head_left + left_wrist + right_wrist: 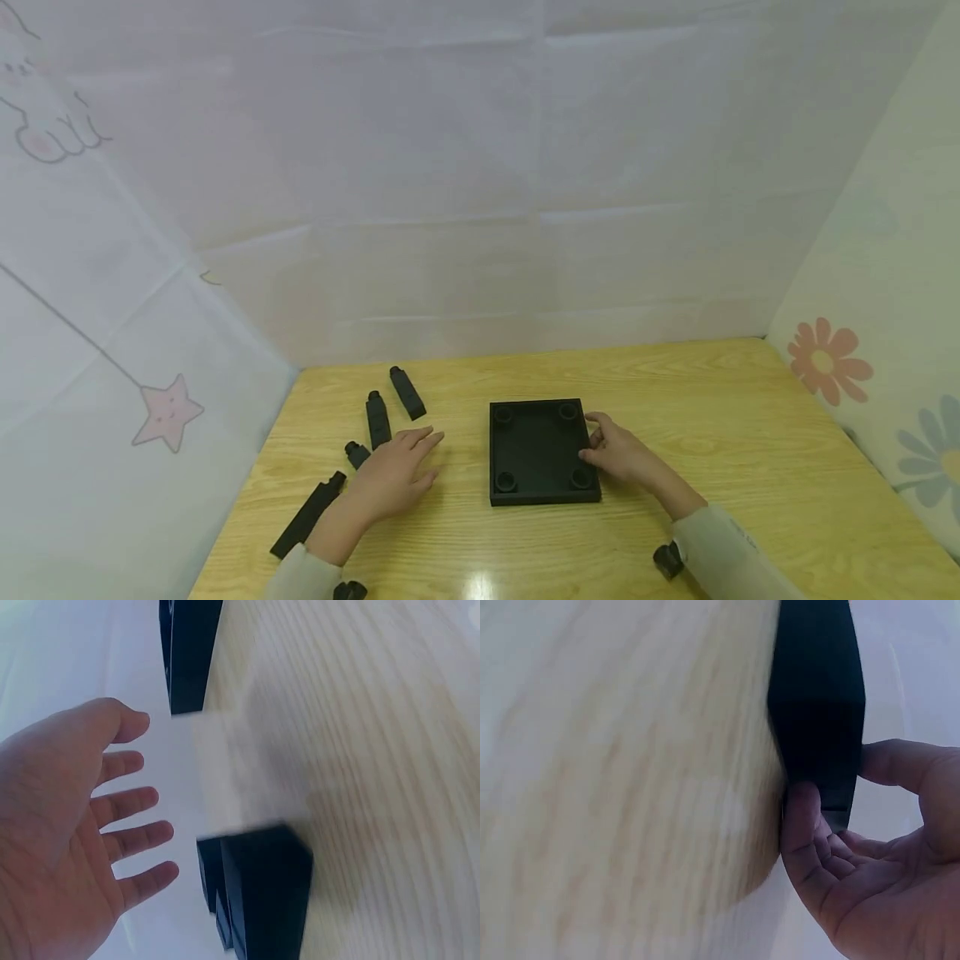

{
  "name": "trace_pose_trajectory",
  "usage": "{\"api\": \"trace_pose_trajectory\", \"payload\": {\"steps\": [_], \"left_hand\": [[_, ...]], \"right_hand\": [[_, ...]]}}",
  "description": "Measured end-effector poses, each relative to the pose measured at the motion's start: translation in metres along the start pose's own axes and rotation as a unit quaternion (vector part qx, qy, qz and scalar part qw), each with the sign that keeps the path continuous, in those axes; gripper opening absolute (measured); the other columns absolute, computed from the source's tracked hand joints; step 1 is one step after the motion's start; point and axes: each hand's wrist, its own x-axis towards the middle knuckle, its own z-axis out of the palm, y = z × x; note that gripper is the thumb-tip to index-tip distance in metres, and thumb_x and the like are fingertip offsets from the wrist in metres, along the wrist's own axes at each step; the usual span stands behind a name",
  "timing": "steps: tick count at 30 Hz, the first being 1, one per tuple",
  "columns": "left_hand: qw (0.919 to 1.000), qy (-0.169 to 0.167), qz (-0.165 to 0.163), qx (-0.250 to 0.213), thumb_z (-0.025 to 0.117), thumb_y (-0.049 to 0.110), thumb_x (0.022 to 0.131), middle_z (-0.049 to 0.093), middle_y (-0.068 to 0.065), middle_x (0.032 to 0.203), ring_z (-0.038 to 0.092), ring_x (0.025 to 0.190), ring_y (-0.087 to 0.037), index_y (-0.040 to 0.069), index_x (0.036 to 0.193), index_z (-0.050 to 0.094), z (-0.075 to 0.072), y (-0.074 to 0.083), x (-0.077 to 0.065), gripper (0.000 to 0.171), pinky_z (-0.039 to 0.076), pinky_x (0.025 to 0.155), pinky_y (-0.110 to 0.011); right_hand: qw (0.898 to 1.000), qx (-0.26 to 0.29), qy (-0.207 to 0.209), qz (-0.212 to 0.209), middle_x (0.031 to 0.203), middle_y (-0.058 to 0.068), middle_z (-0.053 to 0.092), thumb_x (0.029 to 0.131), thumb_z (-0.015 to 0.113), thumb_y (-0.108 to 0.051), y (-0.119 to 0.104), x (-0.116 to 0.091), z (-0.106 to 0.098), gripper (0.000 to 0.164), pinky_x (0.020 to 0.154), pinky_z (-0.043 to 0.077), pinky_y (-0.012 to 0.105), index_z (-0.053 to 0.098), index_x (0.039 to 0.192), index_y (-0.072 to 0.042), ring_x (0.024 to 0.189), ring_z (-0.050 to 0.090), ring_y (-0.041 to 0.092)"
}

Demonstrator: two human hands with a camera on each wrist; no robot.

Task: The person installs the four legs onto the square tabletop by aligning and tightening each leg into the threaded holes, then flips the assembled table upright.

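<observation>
A black square panel [538, 450] lies flat on the table, with a raised rim and a round socket in each corner. My right hand [621, 454] grips its right edge, thumb over the rim; in the right wrist view the fingers curl against the panel's side [817, 667]. My left hand [390, 477] hovers left of the panel with fingers spread, holding nothing. Near and partly behind it are several black square legs with narrower round ends: a far leg [407, 393], a second leg [378, 419], a partly hidden leg [357, 454] and a near leg [306, 517].
The light wood table [712, 417] runs back to a pale cloth wall [480, 250]. Printed cloth also hangs on the left [90, 333] and right sides. A strip of bare wood lies between the left hand and the panel.
</observation>
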Motion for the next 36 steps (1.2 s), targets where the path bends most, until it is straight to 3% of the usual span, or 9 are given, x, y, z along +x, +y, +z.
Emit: {"api": "trace_pose_trajectory", "payload": {"steps": [3, 7, 13, 18, 26, 32, 36], "left_hand": [[0.9998, 0.001, -0.008, -0.02, 0.068, 0.03, 0.098, 0.049, -0.013, 0.151, 0.047, 0.137, -0.035, 0.013, 0.149, 0.05, -0.008, -0.012, -0.012, 0.057, 0.045, 0.106, -0.058], [0.9986, -0.015, -0.023, -0.045, 0.07, 0.025, 0.097, 0.048, -0.015, 0.151, 0.047, 0.137, -0.038, 0.011, 0.15, 0.05, -0.016, -0.027, -0.028, 0.058, 0.043, 0.106, -0.06], [0.9945, -0.051, -0.052, -0.075, 0.075, 0.024, 0.093, 0.049, -0.016, 0.149, 0.047, 0.135, -0.043, 0.014, 0.151, 0.048, -0.026, -0.044, -0.048, 0.064, 0.042, 0.105, -0.064], [0.9928, -0.06, -0.063, -0.083, 0.079, 0.026, 0.088, 0.053, -0.017, 0.145, 0.049, 0.132, -0.044, 0.014, 0.15, 0.05, -0.027, -0.051, -0.059, 0.069, 0.043, 0.104, -0.063], [0.9926, -0.057, -0.068, -0.083, 0.077, 0.017, 0.087, 0.053, -0.015, 0.144, 0.049, 0.132, -0.043, 0.014, 0.15, 0.05, -0.02, -0.063, -0.07, 0.069, 0.043, 0.103, -0.064], [0.9938, -0.055, -0.059, -0.076, 0.077, 0.014, 0.086, 0.052, -0.013, 0.145, 0.046, 0.135, -0.043, 0.015, 0.15, 0.05, -0.015, -0.069, -0.073, 0.07, 0.042, 0.104, -0.065], [0.9975, -0.032, -0.033, -0.053, 0.074, 0.007, 0.084, 0.055, -0.012, 0.142, 0.049, 0.132, -0.04, 0.012, 0.146, 0.054, -0.015, -0.07, -0.072, 0.066, 0.044, 0.102, -0.062]], "right_hand": [[0.997, 0.075, -0.025, 0.028, 0.104, 0.012, 0.061, 0.094, 0.07, -0.012, 0.002, 0.002, -0.006, 0.068, 0.067, 0.056, 0.036, 0.035, 0.151, 0.002, 0.08, 0.062, 0.021], [0.982, 0.166, -0.055, 0.074, 0.099, 0.016, 0.064, 0.099, 0.064, -0.014, 0.004, 0.007, -0.013, 0.059, 0.065, 0.06, 0.039, 0.038, 0.15, -0.001, 0.074, 0.065, 0.024], [0.965, 0.228, -0.059, 0.111, 0.108, 0.019, 0.064, 0.1, 0.059, -0.019, 0.002, 0.012, -0.016, 0.053, 0.067, 0.061, 0.041, 0.043, 0.146, 0.001, 0.077, 0.067, 0.024], [0.959, 0.25, -0.049, 0.121, 0.106, 0.021, 0.066, 0.099, 0.06, -0.016, -0.001, 0.014, -0.013, 0.051, 0.07, 0.062, 0.043, 0.044, 0.144, 0.002, 0.081, 0.071, 0.026], [0.961, 0.248, -0.046, 0.117, 0.1, 0.02, 0.069, 0.097, 0.064, -0.012, -0.009, 0.014, -0.003, 0.055, 0.068, 0.062, 0.045, 0.041, 0.145, 0.001, 0.078, 0.072, 0.028], [0.962, 0.243, -0.025, 0.117, 0.11, 0.021, 0.063, 0.093, 0.067, -0.005, -0.011, 0.014, 0.004, 0.057, 0.066, 0.062, 0.046, 0.042, 0.143, -0.001, 0.078, 0.07, 0.028], [0.963, 0.241, -0.022, 0.117, 0.11, 0.02, 0.063, 0.093, 0.066, -0.004, -0.011, 0.014, 0.006, 0.055, 0.065, 0.062, 0.045, 0.043, 0.143, 0.0, 0.078, 0.07, 0.028]]}}
